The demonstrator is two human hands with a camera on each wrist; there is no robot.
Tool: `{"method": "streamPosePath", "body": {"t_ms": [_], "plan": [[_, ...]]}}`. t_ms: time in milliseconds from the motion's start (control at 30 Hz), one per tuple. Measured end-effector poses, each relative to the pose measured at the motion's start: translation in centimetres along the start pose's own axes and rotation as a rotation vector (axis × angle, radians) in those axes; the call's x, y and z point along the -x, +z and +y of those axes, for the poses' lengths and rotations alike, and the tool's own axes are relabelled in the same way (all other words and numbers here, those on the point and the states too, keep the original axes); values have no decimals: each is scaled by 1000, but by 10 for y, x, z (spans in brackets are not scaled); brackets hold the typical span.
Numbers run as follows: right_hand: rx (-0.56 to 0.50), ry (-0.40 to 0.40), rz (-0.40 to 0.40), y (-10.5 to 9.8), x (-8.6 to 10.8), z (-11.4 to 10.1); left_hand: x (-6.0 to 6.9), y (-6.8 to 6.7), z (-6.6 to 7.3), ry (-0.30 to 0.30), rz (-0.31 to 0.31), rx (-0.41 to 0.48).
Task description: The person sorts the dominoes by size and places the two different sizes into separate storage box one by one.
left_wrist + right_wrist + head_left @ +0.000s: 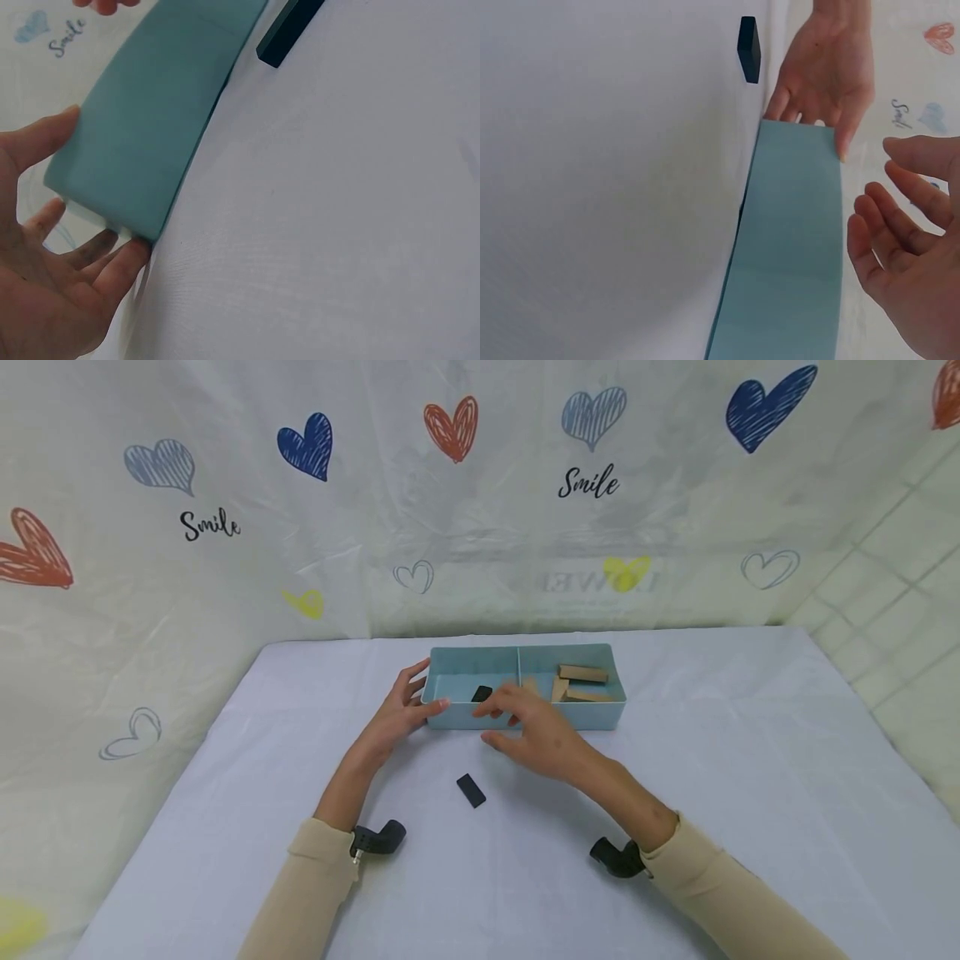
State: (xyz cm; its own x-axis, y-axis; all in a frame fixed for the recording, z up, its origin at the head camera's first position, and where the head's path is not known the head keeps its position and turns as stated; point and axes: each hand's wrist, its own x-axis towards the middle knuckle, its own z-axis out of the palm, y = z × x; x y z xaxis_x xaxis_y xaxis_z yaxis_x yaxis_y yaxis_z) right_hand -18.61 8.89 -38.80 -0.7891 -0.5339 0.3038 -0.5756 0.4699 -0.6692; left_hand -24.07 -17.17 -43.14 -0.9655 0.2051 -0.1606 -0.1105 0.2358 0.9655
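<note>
A pale blue two-compartment box [468,717] stands on the table. My left hand [395,714] holds its left end, thumb at the front wall and fingers against the end wall. My right hand [543,735] hovers by the front rim near the divider [519,664], fingers loosely bent and nothing between them. A black block [482,693] lies in the left compartment, partly hidden by the front wall. Several wooden blocks [583,674] are in the right compartment; my right hand partly covers one. Another black block [471,791] lies on the table in front of the box.
White cloth covers the table [750,777]. Behind it hangs a pale curtain [510,510] printed with hearts and words. Each wrist wears a black camera, one on the left [378,837] and one on the right [618,858].
</note>
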Motion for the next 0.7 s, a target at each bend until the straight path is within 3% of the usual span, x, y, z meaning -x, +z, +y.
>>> {"method": "streamPosePath", "body": {"t_ms": [700], "plan": [[9, 59, -228, 12, 4, 1, 2, 0, 2, 7, 0, -6]]}}
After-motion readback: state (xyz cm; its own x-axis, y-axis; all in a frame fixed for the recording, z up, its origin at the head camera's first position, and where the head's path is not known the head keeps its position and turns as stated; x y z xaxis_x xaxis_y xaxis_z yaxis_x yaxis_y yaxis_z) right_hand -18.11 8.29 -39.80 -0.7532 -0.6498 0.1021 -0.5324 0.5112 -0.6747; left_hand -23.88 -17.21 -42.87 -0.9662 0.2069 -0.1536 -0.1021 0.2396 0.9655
